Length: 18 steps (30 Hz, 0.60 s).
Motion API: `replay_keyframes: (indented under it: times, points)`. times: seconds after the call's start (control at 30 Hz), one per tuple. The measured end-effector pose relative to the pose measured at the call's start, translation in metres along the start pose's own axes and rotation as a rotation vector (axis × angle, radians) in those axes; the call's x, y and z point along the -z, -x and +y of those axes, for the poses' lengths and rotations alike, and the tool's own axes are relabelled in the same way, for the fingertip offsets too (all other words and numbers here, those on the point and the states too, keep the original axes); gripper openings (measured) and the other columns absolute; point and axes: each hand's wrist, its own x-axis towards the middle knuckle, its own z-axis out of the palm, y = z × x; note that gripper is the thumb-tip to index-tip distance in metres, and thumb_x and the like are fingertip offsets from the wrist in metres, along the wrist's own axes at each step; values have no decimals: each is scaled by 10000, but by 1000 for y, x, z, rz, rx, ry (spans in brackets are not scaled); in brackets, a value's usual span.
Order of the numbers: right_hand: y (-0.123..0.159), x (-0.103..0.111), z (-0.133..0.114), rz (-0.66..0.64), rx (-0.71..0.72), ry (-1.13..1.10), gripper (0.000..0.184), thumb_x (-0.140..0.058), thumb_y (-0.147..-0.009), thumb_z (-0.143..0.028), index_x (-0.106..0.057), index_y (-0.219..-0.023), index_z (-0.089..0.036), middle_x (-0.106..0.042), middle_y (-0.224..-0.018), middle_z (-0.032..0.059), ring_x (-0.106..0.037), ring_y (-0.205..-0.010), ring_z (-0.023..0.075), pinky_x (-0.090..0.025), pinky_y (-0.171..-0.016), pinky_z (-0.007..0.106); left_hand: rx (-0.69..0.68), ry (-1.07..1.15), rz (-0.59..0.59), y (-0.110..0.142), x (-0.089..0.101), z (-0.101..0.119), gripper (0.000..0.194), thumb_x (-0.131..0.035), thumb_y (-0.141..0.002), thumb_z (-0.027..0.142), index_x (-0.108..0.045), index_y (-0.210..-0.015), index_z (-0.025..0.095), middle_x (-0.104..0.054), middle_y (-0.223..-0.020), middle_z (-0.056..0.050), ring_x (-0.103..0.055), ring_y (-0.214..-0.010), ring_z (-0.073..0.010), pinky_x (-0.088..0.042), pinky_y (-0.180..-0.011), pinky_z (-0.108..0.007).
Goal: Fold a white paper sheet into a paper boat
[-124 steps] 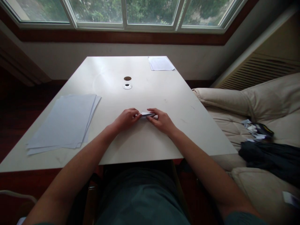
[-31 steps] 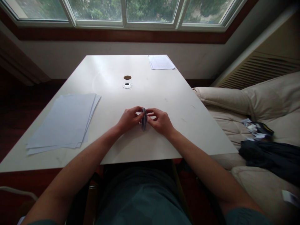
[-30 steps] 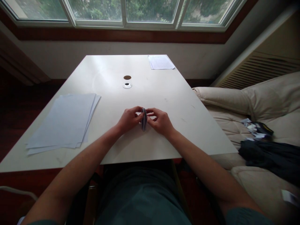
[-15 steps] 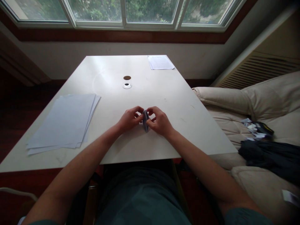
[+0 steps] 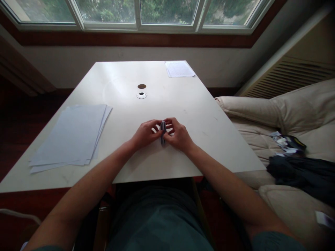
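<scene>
A small folded paper point(image 5: 163, 128), greyish in the shade, stands on edge between my hands above the near middle of the white table point(image 5: 146, 158). My left hand point(image 5: 144, 134) pinches its left side, thumb and fingertips closed on it. From the other side my right hand point(image 5: 180, 135) grips it, thumb low and index finger near the far end. The paper's sides bow out slightly, so it looks like a narrow oval from above. Its inner folds are too small to make out.
Loose white sheets point(image 5: 72, 134) lie on the table's left side. More printed sheets point(image 5: 180, 69) are at the far right corner. A round hole point(image 5: 141, 86) and its ring-shaped cover point(image 5: 141, 95) are in the tabletop. A beige sofa point(image 5: 248, 132) with dark clothing point(image 5: 300, 174) stands on the right.
The folded paper has bulged from a flatter, angular shape to a rounder one. My left thumb has shifted onto its near-facing side; both hands stay in almost the same place.
</scene>
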Motion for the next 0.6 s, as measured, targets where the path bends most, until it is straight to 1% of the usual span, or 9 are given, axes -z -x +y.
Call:
replay_keyframes:
  times: [0.07,0.13,0.3,0.4,0.5,0.6]
  points:
    - [-1,0,0,11,1,7,390,-637,-741,-181,-530,-1114,-227,-669,-1060,65,-685,-880,199,-585,-589,262,-4,11,-24,-1,-1,-2,325,-655,-816,246,-667,-1130,164,-678,-1059,-86,-680,-821,-146,-560,-645,-214]
    - [-1,-1,0,25,4,13,366,-640,-740,-190,-537,-1090,-225,-667,-1036,60,-681,-883,201,-581,-572,256,3,24,-44,-1,0,-4,304,-638,-828,245,-671,-1121,169,-652,-1108,-94,-678,-861,-153,-553,-643,-212]
    - [-1,-1,0,57,-12,6,321,-637,-740,-214,-555,-1050,-216,-664,-1020,61,-686,-897,217,-579,-532,249,24,52,-98,-2,1,-2,289,-601,-873,252,-670,-1145,186,-704,-1046,-71,-684,-903,-175,-536,-676,-227]
    - [-1,1,1,70,-26,-5,277,-627,-760,-230,-572,-1030,-211,-675,-1013,60,-699,-900,225,-581,-519,248,27,87,-126,-3,2,0,294,-561,-909,261,-661,-1180,209,-731,-1053,-53,-691,-949,-185,-539,-728,-245]
    - [-1,2,0,75,-29,-21,257,-627,-774,-233,-586,-1026,-209,-686,-1013,56,-707,-908,228,-595,-530,254,22,90,-115,-3,2,-1,293,-551,-912,257,-655,-1182,217,-735,-1073,-47,-696,-995,-199,-548,-758,-260]
    - [0,1,-1,74,-13,-19,248,-626,-778,-221,-593,-1023,-209,-683,-1016,56,-704,-916,223,-602,-530,248,20,34,-66,-2,0,-2,269,-598,-858,219,-658,-1118,187,-739,-1026,-56,-704,-984,-211,-560,-759,-269]
